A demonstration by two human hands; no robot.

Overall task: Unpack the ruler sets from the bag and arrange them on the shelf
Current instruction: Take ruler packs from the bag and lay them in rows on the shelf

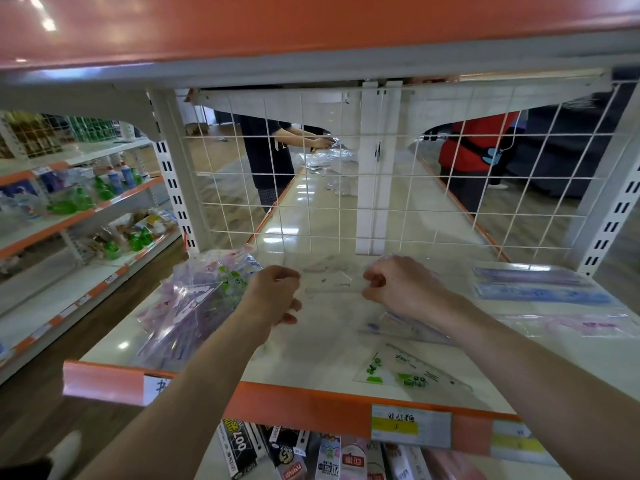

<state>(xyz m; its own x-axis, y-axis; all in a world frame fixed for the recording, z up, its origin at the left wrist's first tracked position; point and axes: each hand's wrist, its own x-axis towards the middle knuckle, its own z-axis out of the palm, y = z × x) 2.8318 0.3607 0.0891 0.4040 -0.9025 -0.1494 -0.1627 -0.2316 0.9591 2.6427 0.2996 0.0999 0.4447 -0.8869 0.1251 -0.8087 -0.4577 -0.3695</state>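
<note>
While both forearms reach in over the orange front edge, the left hand and the right hand each pinch one end of a clear ruler packet, with thumb and curled fingers closed on its left and right edges. The packet is held just above the shelf, in front of the wire grid. Faint print shows through it, but the contents are too transparent to read.

- The bag is clear plastic, stuffed with purple- and green-printed packets, and lies on the left part of the shelf, just beside the left hand.
- A set square with green print lies flat near the front edge, between the two forearms and closer to the right one.
- A purple-printed packet lies flat under the right wrist.
- Blue ruler packets lie side by side at the right rear, near the grid.
- A pink-printed packet lies just in front of them.
- A price label is fixed on the orange edge. Its writing is not legible.
- Boxed goods stand on the tier below.
</note>
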